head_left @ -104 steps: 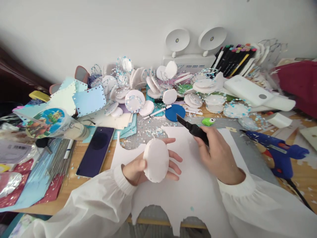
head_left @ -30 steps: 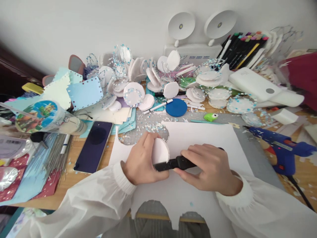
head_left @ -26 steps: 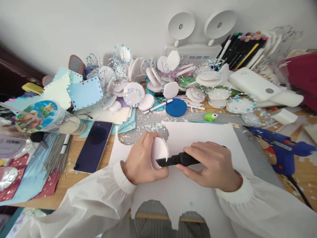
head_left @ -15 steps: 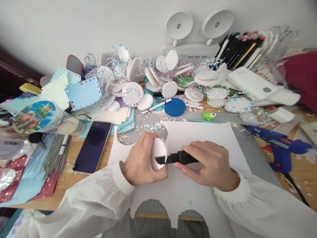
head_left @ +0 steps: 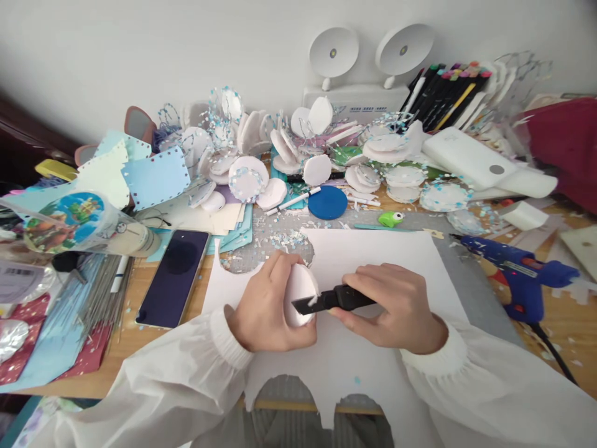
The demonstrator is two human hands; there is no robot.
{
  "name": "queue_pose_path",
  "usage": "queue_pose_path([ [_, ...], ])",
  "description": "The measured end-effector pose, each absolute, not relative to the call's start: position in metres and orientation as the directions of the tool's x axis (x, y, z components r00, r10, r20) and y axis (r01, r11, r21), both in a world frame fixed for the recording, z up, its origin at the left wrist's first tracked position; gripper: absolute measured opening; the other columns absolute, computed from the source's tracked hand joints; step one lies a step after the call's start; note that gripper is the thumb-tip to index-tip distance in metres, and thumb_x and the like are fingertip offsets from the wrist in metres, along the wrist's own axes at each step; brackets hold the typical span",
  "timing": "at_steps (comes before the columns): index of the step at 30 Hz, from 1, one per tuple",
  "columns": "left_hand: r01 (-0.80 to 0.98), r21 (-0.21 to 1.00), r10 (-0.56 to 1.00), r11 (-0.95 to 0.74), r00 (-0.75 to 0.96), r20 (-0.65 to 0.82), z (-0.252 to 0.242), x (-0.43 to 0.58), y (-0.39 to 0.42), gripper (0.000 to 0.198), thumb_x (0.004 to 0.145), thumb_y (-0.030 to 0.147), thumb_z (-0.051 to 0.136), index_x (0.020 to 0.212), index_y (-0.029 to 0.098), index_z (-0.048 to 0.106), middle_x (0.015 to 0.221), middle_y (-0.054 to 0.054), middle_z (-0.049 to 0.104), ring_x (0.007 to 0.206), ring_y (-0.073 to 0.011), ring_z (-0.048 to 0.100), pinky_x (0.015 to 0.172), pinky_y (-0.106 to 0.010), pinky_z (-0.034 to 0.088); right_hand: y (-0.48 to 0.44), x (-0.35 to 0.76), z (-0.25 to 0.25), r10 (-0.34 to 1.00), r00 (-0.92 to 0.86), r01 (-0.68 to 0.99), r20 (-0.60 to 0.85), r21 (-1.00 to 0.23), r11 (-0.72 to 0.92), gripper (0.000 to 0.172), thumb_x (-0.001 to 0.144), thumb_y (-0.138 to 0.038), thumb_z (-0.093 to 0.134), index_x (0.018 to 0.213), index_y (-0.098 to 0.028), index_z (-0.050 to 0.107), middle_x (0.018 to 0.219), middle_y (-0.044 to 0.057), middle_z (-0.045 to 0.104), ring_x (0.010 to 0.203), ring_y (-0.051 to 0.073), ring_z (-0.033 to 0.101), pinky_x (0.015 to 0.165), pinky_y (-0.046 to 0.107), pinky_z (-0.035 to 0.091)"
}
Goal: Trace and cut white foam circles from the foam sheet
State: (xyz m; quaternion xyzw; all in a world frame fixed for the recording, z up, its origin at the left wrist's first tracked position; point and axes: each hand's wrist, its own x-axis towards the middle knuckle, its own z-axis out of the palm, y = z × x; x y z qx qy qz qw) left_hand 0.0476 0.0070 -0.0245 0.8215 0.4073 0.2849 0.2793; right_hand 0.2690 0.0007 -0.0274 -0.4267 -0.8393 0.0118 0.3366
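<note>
My left hand (head_left: 270,305) is closed around a small white foam disc (head_left: 300,287), its fingers and thumb on the rim. In my right hand (head_left: 389,305) is a black utility knife (head_left: 347,297), blade pointing left across the disc's right edge. A thin white shaving clings near the blade. Both hands are above a white foam sheet (head_left: 373,249) that has rounded cut-outs along its left and near edges. Under the sheet lies a grey cutting mat (head_left: 459,261).
A phone (head_left: 172,278) and a clear cup (head_left: 107,224) stand to the left. A blue glue gun (head_left: 525,274) with a cord lies at right. Behind are a blue disc (head_left: 327,203), a green toy-like piece (head_left: 390,218) and heaped white discs (head_left: 249,178). Foam scraps (head_left: 284,239) litter the mat.
The disc in my left hand has turned and tilted slightly, and the shaving at the knife blade has shifted. My view has moved a little.
</note>
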Motion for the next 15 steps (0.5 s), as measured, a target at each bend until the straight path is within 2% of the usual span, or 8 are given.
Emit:
queue_pose_path([
  [5, 0.475, 0.703, 0.808, -0.53, 0.535, 0.248, -0.02, 0.046, 0.004, 0.061, 0.056, 0.022, 0.06, 0.112, 0.021, 0.037, 0.096, -0.007, 0.048, 0.087, -0.0245, 0.053, 0.074, -0.04, 0.049, 0.01, 0.285, -0.027, 0.763, -0.227, 0.779, 0.606, -0.358, 0.515, 0.016, 0.082, -0.037, 0.063, 0.081, -0.021, 0.06, 0.066, 0.003, 0.068, 0.057, 0.016, 0.062, 0.054, 0.028, 0.044],
  [11, 0.499, 0.672, 0.806, -0.547, 0.531, 0.262, -0.026, 0.047, 0.006, 0.064, 0.057, 0.024, 0.063, 0.115, 0.019, 0.037, 0.099, -0.01, 0.051, 0.092, -0.0278, 0.054, 0.075, -0.042, 0.051, -0.001, 0.271, -0.022, 0.705, -0.427, 0.652, 0.566, -0.348, 0.674, 0.024, 0.084, -0.044, 0.058, 0.079, -0.02, 0.057, 0.063, 0.002, 0.063, 0.051, 0.014, 0.055, 0.052, 0.029, 0.039],
  [15, 0.497, 0.631, 0.78, -0.596, 0.543, 0.31, -0.032, 0.046, 0.005, 0.077, 0.057, 0.026, 0.063, 0.126, 0.016, 0.03, 0.105, -0.013, 0.052, 0.095, -0.0293, 0.055, 0.078, -0.044, 0.051, -0.003, 0.265, -0.025, 0.683, -0.498, 0.643, 0.534, -0.301, 0.704, 0.028, 0.082, -0.045, 0.058, 0.075, -0.018, 0.057, 0.061, 0.001, 0.059, 0.049, 0.013, 0.049, 0.051, 0.029, 0.035],
])
